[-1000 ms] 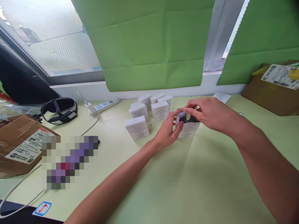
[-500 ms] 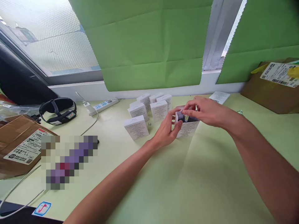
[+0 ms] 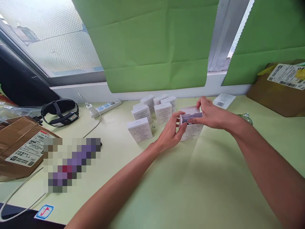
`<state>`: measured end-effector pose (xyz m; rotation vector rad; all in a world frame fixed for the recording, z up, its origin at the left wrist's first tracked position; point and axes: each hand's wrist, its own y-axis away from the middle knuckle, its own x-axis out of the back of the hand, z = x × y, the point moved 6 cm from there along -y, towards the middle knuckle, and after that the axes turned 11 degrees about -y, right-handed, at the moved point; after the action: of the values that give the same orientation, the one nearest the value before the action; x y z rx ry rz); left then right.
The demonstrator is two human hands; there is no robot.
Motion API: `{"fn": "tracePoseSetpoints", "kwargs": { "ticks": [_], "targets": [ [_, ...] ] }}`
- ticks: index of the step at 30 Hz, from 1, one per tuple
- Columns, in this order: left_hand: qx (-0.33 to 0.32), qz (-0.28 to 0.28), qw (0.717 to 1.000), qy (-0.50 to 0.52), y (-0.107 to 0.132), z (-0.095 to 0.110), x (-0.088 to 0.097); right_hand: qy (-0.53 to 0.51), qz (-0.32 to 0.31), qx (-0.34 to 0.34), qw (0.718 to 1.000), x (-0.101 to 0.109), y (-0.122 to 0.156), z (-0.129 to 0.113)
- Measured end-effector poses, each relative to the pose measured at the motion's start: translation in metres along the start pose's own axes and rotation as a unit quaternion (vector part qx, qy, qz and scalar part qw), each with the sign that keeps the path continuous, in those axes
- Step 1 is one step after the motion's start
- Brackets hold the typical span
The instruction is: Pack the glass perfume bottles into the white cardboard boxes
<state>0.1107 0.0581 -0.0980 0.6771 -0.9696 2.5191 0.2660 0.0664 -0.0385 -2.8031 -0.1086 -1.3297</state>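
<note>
A small white box (image 3: 192, 133) with printed text stands upright on the table, its top lid raised at the back. My left hand (image 3: 172, 132) is closed around the box's left side, thumb on the front. My right hand (image 3: 211, 114) grips the box's right upper edge, its thumb lying across the opening and its other fingers behind by the lid. A greyish-purple lining shows inside the opening. A small dark bit is visible by my thumb tip; the rest of the contents is hidden.
Several similar closed white boxes (image 3: 140, 130) stand left of my hands. A flat white packet (image 3: 224, 101) lies behind, and a crumpled clear-green item (image 3: 246, 118) sits to the right. A power strip (image 3: 108, 107), black headset (image 3: 59, 113) and cardboard cartons (image 3: 23, 148) rest around the table.
The small shiny cylindrical item under my right fingers has gone down out of sight in the box. My right hand has shifted right, and the raised lid shows more.
</note>
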Motion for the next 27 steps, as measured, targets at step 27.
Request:
{"fn": "tracePoseSetpoints", "kwargs": {
  "ticks": [27],
  "targets": [
    [0.071, -0.023, 0.994, 0.08, -0.004, -0.004, 0.008, -0.386, -0.355, 0.026, 0.851, -0.022, -0.006, 0.061]
  ]
}}
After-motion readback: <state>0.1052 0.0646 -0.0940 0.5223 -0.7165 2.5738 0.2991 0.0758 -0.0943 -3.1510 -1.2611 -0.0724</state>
